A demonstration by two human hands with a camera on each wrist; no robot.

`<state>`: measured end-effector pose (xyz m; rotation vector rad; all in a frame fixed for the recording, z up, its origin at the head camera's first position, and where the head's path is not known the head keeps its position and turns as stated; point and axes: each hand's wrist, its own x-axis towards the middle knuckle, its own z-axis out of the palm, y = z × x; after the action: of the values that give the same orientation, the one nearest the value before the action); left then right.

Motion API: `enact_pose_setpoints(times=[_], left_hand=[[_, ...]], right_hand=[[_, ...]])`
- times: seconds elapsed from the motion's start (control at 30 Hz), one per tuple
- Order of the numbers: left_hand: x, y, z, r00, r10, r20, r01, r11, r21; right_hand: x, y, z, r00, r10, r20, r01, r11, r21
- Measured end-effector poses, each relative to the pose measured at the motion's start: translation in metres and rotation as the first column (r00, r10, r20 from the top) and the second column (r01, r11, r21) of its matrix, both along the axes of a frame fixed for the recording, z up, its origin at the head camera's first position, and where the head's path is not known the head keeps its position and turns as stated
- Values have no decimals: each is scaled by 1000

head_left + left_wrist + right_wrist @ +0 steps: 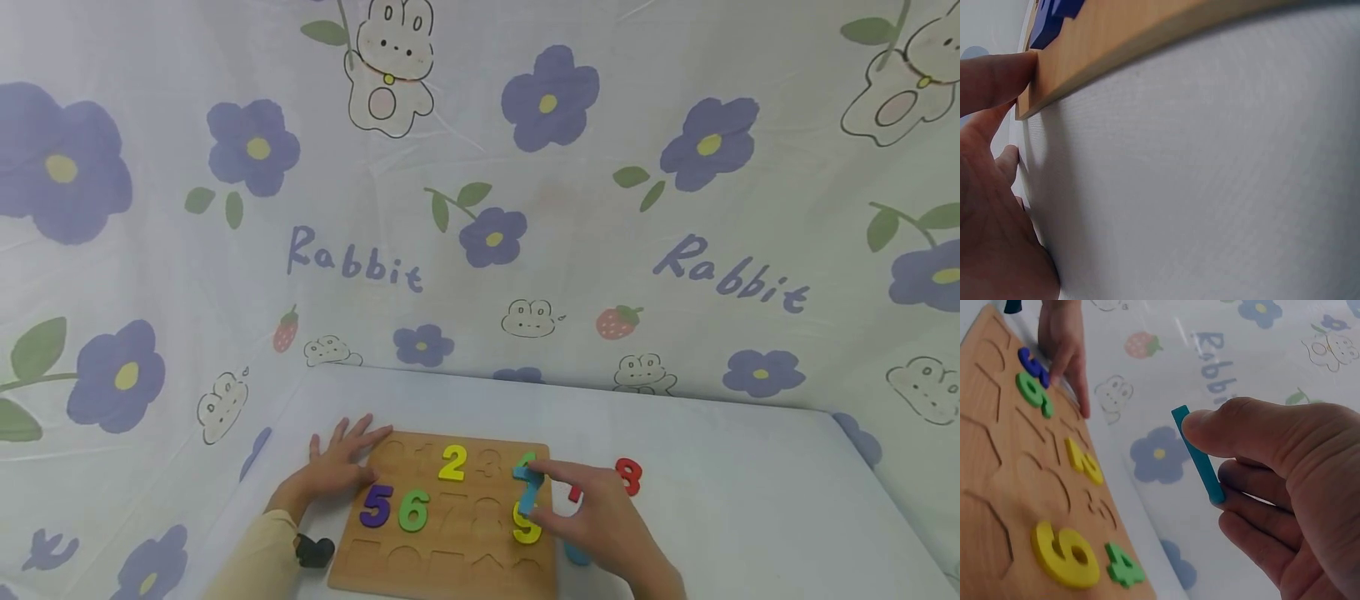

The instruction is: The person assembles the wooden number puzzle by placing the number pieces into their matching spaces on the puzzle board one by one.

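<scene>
My right hand pinches a blue number 7 between thumb and fingers, held over the right side of a wooden number board. In the right wrist view the blue 7 shows edge-on. A green 4 sits on the board, partly hidden behind the blue piece in the head view. Below it lies a yellow 9. My left hand rests at the board's upper left corner, fingers extended and thumb touching the edge near a purple 5.
On the board are also a yellow 2 and a green 6, among bare recesses. Right of the board lie a red 8, another red piece and a blue piece, partly covered by my hand. A patterned curtain hangs behind.
</scene>
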<state>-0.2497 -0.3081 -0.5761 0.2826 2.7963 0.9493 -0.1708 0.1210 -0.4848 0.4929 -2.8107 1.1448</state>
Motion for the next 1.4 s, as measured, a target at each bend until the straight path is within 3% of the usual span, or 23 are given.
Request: enact_pose_setpoints(times=[0.2,0.33,0.57,0.77,0.93,1.13,1.4], left_hand=[[-2,2,0,999,22,34,-20,998,-59],[1,5,9,998,19,56,-17,999,-35],[-2,1,-3,1000,12,-6,-12,1000,-21],[-3,-1,-2,1000,-6,-19,6,1000,16],[-3,-1,-4,1000,5,-8,-5,1000,-6],[-5,0,-6,1000,18,5,-18,999,-37],[-5,-1,-6,1000,16,8,-16,999,-47]], right_hand=[[-9,-22,-3,995,101,4,-101,994,-47],[-13,-35,-7,987,158,32,-156,985,-80],[-17,-54,-22,973,228,36,-223,969,-105],[-21,-68,-39,961,268,63,-261,961,-96],[-23,-77,-51,955,287,74,-280,956,-92],[-25,-87,-64,945,278,169,-269,960,-78],[-22,-101,-73,965,229,131,-237,970,49]])
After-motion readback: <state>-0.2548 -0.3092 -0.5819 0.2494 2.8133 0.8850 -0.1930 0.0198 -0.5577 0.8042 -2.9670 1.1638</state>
